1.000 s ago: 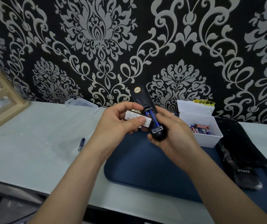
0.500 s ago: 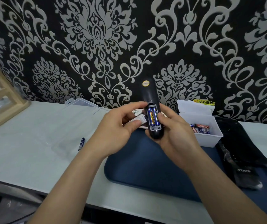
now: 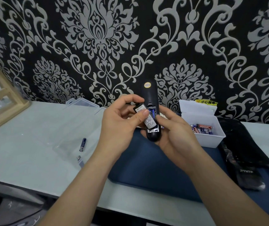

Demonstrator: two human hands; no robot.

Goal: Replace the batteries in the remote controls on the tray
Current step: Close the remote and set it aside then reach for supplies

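Remote control (image 3: 151,95) held upright above tray (image 3: 146,168), right hand (image 3: 174,132) curled round it; left hand (image 3: 119,123) pinches battery cover (image 3: 148,119) askew over the batteries (image 3: 153,112). Risk: tilted cover may miss its slots and jam.

The wall (image 3: 32,30) at the back is black, with big grey leaf and flower shapes curling all over it. It fills the top half of the view. A long table (image 3: 16,136) stands right against the wall. Its top is pale, a soft grey-green, and smooth, and its front edge is thin. At the far left a wooden frame (image 3: 23,105) made of light-coloured bars sits on the table. Under the table it is dark. The light is soft and even.
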